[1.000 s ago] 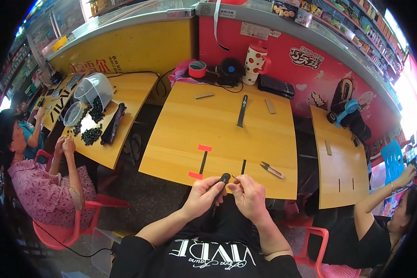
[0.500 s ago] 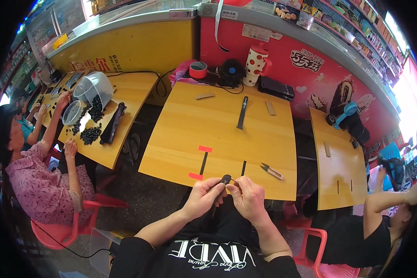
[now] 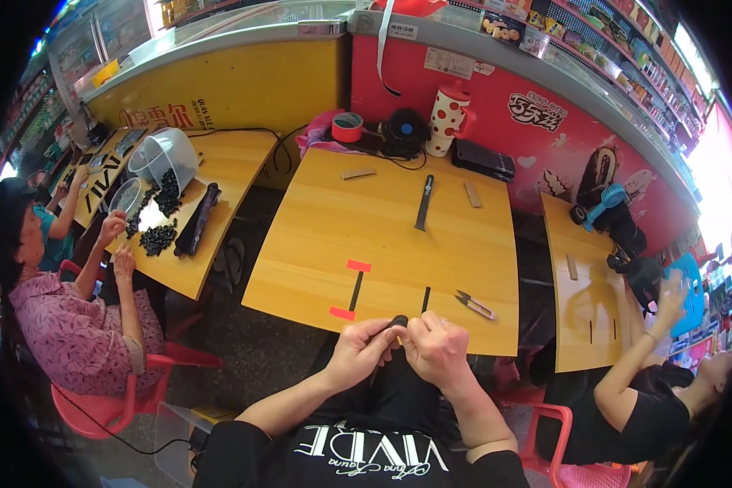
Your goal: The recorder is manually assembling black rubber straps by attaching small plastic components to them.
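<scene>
At the near edge of the yellow wooden table [image 3: 382, 236], both my hands pinch one small black piece [image 3: 398, 321] between them. My left hand [image 3: 362, 351] grips it from the left and my right hand [image 3: 435, 351] from the right, fingertips touching. Just beyond my hands a black strip [image 3: 355, 289] lies taped down with two red tabs, and a shorter black strip [image 3: 425, 298] lies beside it. Small thread snips [image 3: 473, 303] rest to the right of my right hand.
Farther back on the table lie a long black strap [image 3: 424, 202], two small wooden blocks, a red tape roll [image 3: 347, 127], a black fan and a spotted jug [image 3: 446, 119]. A seated person [image 3: 65, 325] sorts black pieces at the left table. Another person sits at the right table.
My hands have stayed at the table edge on the black piece. The person on the right has raised an arm over their table.
</scene>
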Demonstrator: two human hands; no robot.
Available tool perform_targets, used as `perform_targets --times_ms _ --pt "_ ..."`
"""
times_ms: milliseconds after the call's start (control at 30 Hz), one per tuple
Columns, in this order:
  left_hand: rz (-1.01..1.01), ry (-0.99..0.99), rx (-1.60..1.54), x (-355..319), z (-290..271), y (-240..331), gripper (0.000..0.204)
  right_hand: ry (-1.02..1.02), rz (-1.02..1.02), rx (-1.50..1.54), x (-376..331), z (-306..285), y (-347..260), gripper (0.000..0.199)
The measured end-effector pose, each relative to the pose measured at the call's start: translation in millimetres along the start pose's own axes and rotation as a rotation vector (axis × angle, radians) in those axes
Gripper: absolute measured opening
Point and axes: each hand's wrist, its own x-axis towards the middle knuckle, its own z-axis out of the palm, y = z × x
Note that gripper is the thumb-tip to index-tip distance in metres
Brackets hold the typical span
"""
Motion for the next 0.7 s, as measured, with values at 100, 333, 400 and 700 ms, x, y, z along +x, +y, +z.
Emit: perform_targets --times_ms 100,333,400,700 --pt "-0.145 -0.077 -0.351 2 -1 11 0.020 0.091 -0.015 0.098 -3 4 5 0.029" --pt "-0.286 -0.226 -0.699 15 -11 9 0.028 0.191 -0.122 0.055 2 5 11 0.032" --pt "-0.280 -0.223 -0.675 16 -8 10 0.029 0.163 -0.237 0.000 3 2 15 0.033" --pt "-0.125 0.101 -0.655 30 -27 22 0.030 0.093 -0.441 0.148 -11 0 -7 0.048"
